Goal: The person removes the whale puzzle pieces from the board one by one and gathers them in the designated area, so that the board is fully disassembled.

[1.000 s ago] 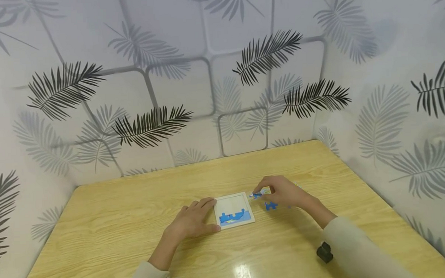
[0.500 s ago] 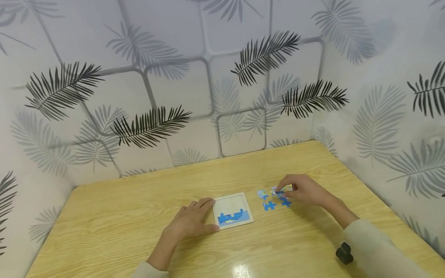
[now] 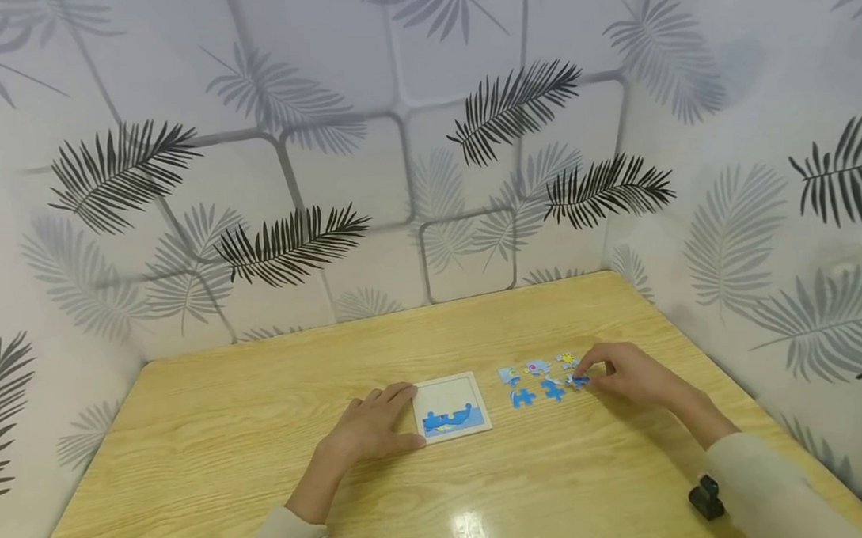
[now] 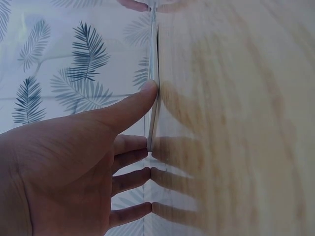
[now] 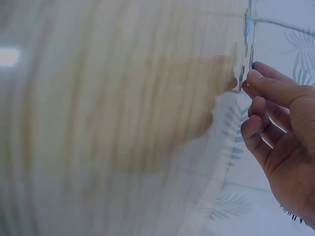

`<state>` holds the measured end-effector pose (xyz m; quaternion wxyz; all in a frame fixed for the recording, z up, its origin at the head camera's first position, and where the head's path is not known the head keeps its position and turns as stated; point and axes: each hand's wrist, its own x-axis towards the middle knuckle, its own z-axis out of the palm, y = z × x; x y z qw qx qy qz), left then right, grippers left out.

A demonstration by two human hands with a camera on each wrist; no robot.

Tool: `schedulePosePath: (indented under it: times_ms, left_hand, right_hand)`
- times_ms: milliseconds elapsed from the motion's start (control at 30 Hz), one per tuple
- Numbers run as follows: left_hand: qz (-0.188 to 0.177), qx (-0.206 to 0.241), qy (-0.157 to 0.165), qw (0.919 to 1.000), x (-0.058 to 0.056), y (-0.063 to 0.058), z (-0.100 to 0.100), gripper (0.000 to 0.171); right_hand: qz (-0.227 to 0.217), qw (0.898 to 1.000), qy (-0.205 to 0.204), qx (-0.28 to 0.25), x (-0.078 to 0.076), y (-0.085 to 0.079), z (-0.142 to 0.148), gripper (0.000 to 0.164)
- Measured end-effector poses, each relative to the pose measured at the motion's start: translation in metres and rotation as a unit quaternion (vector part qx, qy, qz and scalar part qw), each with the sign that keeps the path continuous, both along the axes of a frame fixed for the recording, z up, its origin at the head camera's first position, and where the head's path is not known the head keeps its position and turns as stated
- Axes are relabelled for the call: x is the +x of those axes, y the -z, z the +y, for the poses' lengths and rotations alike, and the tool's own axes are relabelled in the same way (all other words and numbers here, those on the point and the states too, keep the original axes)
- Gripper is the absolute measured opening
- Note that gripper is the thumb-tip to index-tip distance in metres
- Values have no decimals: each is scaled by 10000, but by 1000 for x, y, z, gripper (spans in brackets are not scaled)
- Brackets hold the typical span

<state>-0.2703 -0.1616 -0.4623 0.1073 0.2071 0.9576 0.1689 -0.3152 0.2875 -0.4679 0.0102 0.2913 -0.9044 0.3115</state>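
A small white jigsaw tray (image 3: 442,395) lies on the wooden table, its lower part filled with joined blue pieces (image 3: 452,420). My left hand (image 3: 365,431) holds the tray at its left side, the thumb at the near corner and the forefinger at the far one. In the left wrist view, the tray (image 4: 154,115) shows edge-on against the thumb. To the right, my right hand (image 3: 630,375) pinches a blue jigsaw piece (image 3: 576,381) between thumb and forefinger, at table height. The fingertips hide part of that piece.
Several loose pieces lie between the tray and my right hand, among them a blue piece (image 3: 523,398), another blue piece (image 3: 552,389) and one with a yellow sun (image 3: 567,360). A leaf-patterned wall (image 3: 374,263) borders the table (image 3: 300,384) at the back.
My right hand has moved right across the loose pieces, from near the tray to the rightmost ones, uncovering the pieces it passed. My left hand and the tray have stayed in place.
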Motion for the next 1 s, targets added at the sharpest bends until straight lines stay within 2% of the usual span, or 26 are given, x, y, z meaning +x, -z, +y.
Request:
schedulePosePath:
  times_ms: [267, 500, 600, 767, 1000]
  left_hand:
    - [56, 15, -9, 10000, 2, -2, 0, 84]
    - [18, 69, 28, 10000, 3, -4, 0, 84]
    - [26, 10, 60, 10000, 2, -3, -1, 84]
    - [5, 17, 30, 10000, 2, -1, -2, 85]
    - [36, -1, 65, 10000, 2, -3, 0, 86]
  right_hand:
    - [36, 9992, -283, 291, -7, 4, 6, 26]
    - [83, 9998, -25, 172, -5, 1, -3, 20]
    - [106, 9999, 17, 89, -5, -2, -15, 20]
    - [71, 9997, -243, -11, -11, -2, -43, 25]
    - [-522, 9951, -816, -207, -13, 4, -90, 34]
